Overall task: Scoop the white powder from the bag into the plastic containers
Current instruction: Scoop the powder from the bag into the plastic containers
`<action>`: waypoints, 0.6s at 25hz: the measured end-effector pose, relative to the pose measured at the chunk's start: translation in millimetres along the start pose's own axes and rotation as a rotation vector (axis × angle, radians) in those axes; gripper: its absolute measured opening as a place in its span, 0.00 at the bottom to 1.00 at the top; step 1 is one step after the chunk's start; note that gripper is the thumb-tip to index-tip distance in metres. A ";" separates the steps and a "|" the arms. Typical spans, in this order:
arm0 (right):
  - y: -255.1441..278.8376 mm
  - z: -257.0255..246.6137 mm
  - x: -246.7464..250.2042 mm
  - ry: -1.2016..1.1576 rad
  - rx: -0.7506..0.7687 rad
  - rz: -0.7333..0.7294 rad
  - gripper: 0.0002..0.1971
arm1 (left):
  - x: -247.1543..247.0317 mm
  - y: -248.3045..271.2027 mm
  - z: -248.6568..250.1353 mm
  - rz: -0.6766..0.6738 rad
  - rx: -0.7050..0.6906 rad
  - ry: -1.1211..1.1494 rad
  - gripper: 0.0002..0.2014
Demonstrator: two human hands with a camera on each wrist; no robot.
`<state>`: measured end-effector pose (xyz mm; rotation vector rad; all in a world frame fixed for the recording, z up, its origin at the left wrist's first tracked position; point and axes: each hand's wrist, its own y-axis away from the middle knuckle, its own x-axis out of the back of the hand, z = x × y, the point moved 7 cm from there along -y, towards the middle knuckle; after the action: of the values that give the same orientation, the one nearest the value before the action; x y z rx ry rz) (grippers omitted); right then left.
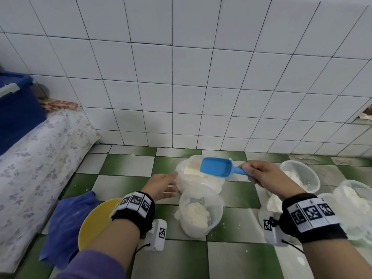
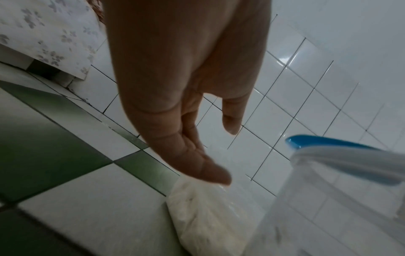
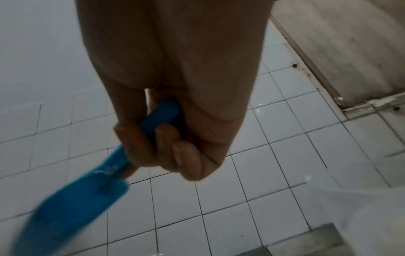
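Note:
A clear bag of white powder [image 1: 193, 178] lies on the green-and-white tiled floor near the wall; the left wrist view shows it as a bag [image 2: 206, 216]. My right hand [image 1: 259, 174] grips the handle of a blue scoop [image 1: 216, 167], which hangs empty over the bag; in the right wrist view my curled fingers [image 3: 166, 143] wrap the scoop [image 3: 72, 207]. My left hand [image 1: 165, 186] reaches with straight fingers [image 2: 197, 161] to the bag's left edge. In front of the bag stands a clear plastic container [image 1: 199, 214] with a heap of powder inside.
More clear containers with powder [image 1: 300, 174] [image 1: 354, 196] stand on the right. A yellow bowl [image 1: 90, 222] and a blue cloth [image 1: 66, 224] lie at the left, beside a flowered covering [image 1: 36, 158] with a blue bin [image 1: 16, 109] on it. A tiled wall [image 1: 181, 77] stands behind.

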<state>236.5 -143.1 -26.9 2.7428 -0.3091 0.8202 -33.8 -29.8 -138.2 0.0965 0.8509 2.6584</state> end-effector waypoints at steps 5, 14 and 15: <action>-54.6 -5.3 -29.7 0.576 -0.080 0.005 0.10 | -15.6 -26.1 8.7 -0.016 0.106 -0.129 0.32; -92.1 -2.6 -64.3 0.964 0.011 -0.323 0.11 | -27.7 -49.9 -6.7 -0.040 0.193 -0.062 0.19; -93.3 3.1 -63.7 0.899 -0.012 -0.340 0.10 | -27.7 -54.4 -7.8 -0.044 0.187 -0.057 0.18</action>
<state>211.6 -48.0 -82.6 2.0314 0.3187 1.7676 7.4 -2.3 -174.7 0.1967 1.0687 2.5173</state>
